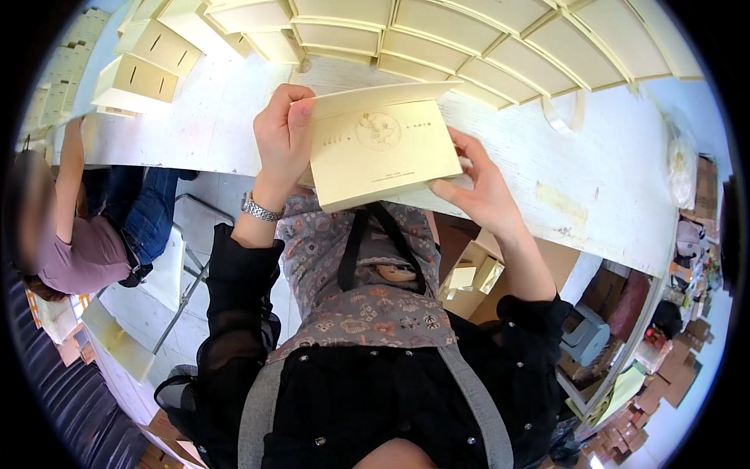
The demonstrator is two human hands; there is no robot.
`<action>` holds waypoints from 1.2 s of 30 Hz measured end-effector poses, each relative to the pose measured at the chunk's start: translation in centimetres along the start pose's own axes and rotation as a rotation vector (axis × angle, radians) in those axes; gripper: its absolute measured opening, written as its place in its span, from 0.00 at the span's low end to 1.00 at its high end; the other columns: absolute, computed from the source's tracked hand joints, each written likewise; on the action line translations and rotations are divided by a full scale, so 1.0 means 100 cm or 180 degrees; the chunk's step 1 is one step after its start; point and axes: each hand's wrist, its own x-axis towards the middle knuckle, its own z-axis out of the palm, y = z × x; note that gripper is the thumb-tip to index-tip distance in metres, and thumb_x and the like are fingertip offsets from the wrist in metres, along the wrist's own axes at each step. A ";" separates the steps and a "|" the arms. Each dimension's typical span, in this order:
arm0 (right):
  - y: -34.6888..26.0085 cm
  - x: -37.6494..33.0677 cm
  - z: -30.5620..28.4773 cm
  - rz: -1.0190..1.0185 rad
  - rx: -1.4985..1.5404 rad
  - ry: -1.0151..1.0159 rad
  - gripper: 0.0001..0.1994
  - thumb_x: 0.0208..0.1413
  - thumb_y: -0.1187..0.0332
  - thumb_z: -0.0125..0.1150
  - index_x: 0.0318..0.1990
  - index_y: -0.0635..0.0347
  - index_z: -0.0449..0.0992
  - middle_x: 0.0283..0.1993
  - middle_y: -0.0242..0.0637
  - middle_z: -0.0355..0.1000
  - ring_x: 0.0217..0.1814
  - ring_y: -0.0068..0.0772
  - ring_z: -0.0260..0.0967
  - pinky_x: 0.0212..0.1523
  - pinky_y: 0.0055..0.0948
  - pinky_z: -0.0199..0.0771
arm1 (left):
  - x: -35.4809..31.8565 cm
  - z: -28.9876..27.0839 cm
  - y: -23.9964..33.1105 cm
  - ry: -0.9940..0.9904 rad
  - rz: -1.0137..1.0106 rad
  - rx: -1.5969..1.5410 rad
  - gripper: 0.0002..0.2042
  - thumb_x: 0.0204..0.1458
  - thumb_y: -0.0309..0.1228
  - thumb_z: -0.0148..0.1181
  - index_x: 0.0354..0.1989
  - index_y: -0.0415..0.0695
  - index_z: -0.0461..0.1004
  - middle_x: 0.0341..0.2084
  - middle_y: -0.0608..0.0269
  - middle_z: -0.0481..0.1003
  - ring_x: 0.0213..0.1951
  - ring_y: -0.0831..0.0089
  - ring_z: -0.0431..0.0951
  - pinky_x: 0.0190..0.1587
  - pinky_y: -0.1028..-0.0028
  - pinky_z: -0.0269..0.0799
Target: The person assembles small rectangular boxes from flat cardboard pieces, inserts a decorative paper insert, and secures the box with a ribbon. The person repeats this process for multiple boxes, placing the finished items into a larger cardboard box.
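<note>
A cream cardboard box with a round line emblem and small print is held above the near edge of the table. A thin flap of the same colour stands up along its far side. My left hand pinches the flap and the box at the far left corner, thumb uppermost. Around the right end, my right hand grips the box, its thumb near the front corner and its fingers behind. What lies inside or under the box is hidden.
Stacked cream boxes line the table's far side. More boxes with dark slots stand at far left. A white loop of strip lies on the white table. Below is an open carton. A co-worker sits left.
</note>
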 end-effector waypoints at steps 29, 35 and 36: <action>-0.050 0.017 0.012 0.0930 0.1131 -0.1666 0.41 0.62 0.37 0.28 0.58 0.73 0.65 0.60 0.51 0.65 0.62 0.39 0.61 0.61 0.31 0.61 | -0.026 0.009 0.003 0.0417 -0.0434 -0.1506 0.19 0.56 0.45 0.58 0.28 0.40 0.64 0.22 0.65 0.64 0.25 0.78 0.65 0.33 0.67 0.78; -0.083 0.043 0.008 0.0330 -0.1681 -0.3396 0.37 0.61 0.40 0.38 0.53 0.74 0.70 0.62 0.56 0.60 0.65 0.48 0.58 0.64 0.34 0.57 | -0.023 -0.001 0.021 0.0302 0.0425 -0.0867 0.24 0.51 0.53 0.59 0.28 0.42 0.62 0.21 0.62 0.65 0.25 0.71 0.67 0.27 0.71 0.75; -0.080 0.043 0.012 0.0372 -0.2028 -0.3207 0.35 0.59 0.42 0.42 0.51 0.72 0.72 0.61 0.56 0.62 0.65 0.49 0.58 0.63 0.36 0.58 | -0.022 0.000 0.024 0.0279 0.0577 -0.0851 0.24 0.51 0.53 0.58 0.27 0.42 0.62 0.21 0.61 0.65 0.25 0.71 0.67 0.28 0.71 0.74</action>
